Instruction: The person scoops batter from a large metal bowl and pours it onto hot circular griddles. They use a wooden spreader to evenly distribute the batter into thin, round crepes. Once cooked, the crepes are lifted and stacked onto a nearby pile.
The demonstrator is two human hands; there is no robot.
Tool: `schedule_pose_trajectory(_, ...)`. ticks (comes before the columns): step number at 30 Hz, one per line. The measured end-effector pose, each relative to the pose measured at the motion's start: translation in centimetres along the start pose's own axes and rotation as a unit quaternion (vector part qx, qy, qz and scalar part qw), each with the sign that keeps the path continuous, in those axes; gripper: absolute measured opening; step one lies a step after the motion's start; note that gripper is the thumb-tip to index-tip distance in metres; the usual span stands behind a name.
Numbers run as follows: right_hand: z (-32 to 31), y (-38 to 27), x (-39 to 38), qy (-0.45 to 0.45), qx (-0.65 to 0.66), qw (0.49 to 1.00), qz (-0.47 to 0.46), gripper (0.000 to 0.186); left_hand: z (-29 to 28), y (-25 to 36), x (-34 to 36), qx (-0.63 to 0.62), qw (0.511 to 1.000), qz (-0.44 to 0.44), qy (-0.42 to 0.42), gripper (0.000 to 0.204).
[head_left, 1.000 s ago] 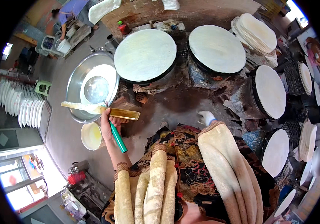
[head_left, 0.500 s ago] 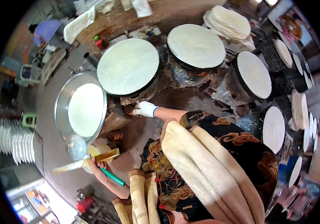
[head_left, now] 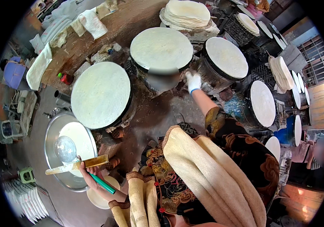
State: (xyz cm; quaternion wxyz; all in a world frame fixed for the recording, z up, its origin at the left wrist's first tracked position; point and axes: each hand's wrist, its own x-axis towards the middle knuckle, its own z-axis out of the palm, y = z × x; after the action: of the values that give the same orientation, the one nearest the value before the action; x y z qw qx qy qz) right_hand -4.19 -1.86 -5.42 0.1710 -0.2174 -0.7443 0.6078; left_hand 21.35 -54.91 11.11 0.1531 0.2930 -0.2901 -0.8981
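My left hand (head_left: 87, 177) is closed round a flat wooden scraper (head_left: 97, 161) and a ladle with a green handle (head_left: 101, 183). The ladle's rounded bowl (head_left: 65, 148) hangs over a wide metal basin (head_left: 49, 140) of pale batter (head_left: 82, 140). My right hand (head_left: 193, 81), in a white glove, reaches low between two round griddles. Its fingers are blurred, and I cannot tell whether they hold anything. Thin pale sheets cover the left griddle (head_left: 100, 94), the middle griddle (head_left: 162, 47) and the right griddle (head_left: 227, 56). A grey blur hides the middle griddle's front.
A stack of pale round sheets (head_left: 188, 14) stands behind the griddles. Further griddles curve round my right, one with a pale sheet (head_left: 262, 103). A pale bucket (head_left: 103, 193) stands below my left forearm. A red bottle (head_left: 66, 78) lies behind the left griddle.
My right hand has moved from below the left griddle to between the middle and right ones. My view has turned right. The ladle bowl now overlaps the basin; my left hand keeps its hold.
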Motion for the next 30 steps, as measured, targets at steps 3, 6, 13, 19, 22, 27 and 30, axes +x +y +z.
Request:
schedule_pose_trajectory(3, -0.9, -3.3, 6.0, 0.047, 0.056, 0.996, 0.053, 0.043, 2.9, -1.2, 1.0, -0.019, 1.000, -0.008, -0.021, 0.021)
schedule_pose_trajectory(6, -1.7, -2.1, 14.1, 0.098, 0.041, 0.993, 0.057, 0.050, 5.7, -3.4, 1.9, -0.025, 1.000, -0.004, -0.010, 0.021)
schedule_pose_trajectory(13, -0.2, 1.6, 24.1, 0.026, -0.237, 0.966, 0.099, 0.073, 12.1, -8.4, 2.7, -0.044, 0.999, -0.016, -0.009, 0.022)
schedule_pose_trajectory(19, 0.7, -4.7, 20.1, 0.010, -0.293, 0.952, 0.092, 0.080, 17.3, -11.6, 2.1, -0.039, 0.999, 0.013, -0.021, 0.012)
schedule_pose_trajectory(22, 0.7, -4.2, 20.4, -0.025, -0.291, 0.953, 0.075, 0.076, 17.3, -12.3, 2.6, -0.034, 0.999, 0.010, -0.011, 0.017)
schedule_pose_trajectory(27, 0.2, -2.0, 21.6, -0.028, -0.253, 0.965, 0.070, 0.067, 18.3, -12.4, 3.4, -0.035, 0.999, -0.005, -0.006, 0.040)
schedule_pose_trajectory(30, 0.6, -2.8, 21.6, -0.002, -0.247, 0.967, 0.061, 0.057, 19.1, -11.9, 3.6, -0.029, 0.999, 0.008, -0.012, 0.039)
